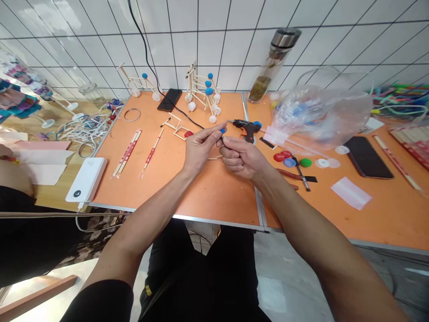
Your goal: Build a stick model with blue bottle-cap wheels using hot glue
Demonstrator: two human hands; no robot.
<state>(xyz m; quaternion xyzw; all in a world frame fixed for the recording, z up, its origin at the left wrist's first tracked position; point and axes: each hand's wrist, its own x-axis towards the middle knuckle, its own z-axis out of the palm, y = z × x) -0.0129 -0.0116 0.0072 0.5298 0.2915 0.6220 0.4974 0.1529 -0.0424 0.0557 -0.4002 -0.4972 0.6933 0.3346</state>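
My two hands meet above the orange table. The fingers of my left hand are pinched around a small blue cap, mostly hidden by the fingertips. My right hand is curled closed against it, thumb on top; a thin dark tip shows at its fingers, but what it grips is hidden. Just beyond lies a black glue gun with its nozzle to the left. A small frame of wooden sticks with a red cap lies left of my hands.
Stick structures with blue and white caps stand at the back near a black phone. Wrapped chopsticks and a white power bank are left. A tall bottle, a plastic bag and loose caps are right.
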